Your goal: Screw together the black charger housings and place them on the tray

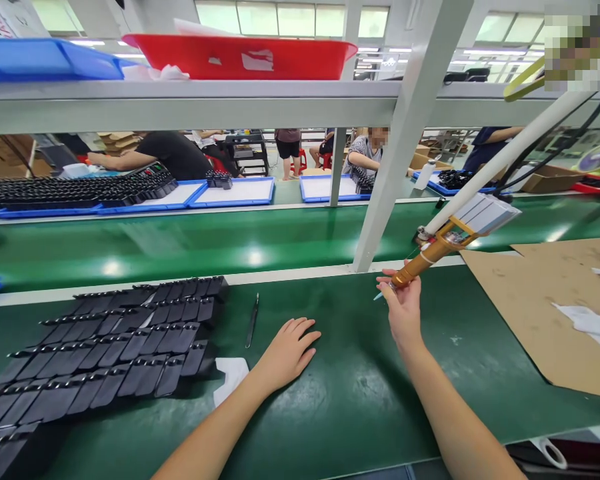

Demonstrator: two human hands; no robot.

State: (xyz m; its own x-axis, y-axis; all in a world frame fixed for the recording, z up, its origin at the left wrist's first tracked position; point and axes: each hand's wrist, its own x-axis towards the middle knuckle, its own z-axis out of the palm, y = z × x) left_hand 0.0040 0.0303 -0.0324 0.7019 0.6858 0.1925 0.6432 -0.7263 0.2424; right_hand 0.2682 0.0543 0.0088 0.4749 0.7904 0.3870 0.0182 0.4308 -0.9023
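Cylindrical golden tool [427,257] with pointed blue tip [379,296] above glossy tabletop [353,407]

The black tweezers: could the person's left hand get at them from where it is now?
Likely yes: the left hand is close by, palm down, fingers spread, with nothing visible between it and the tweezers.

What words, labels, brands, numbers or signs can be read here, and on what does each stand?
"ASO", apparently, tilted and perhaps incomplete: white package, top left.
Too small to read: white marks in the background above the shelf.
None legible: orange tool in the right hand, black parts on the green bench.
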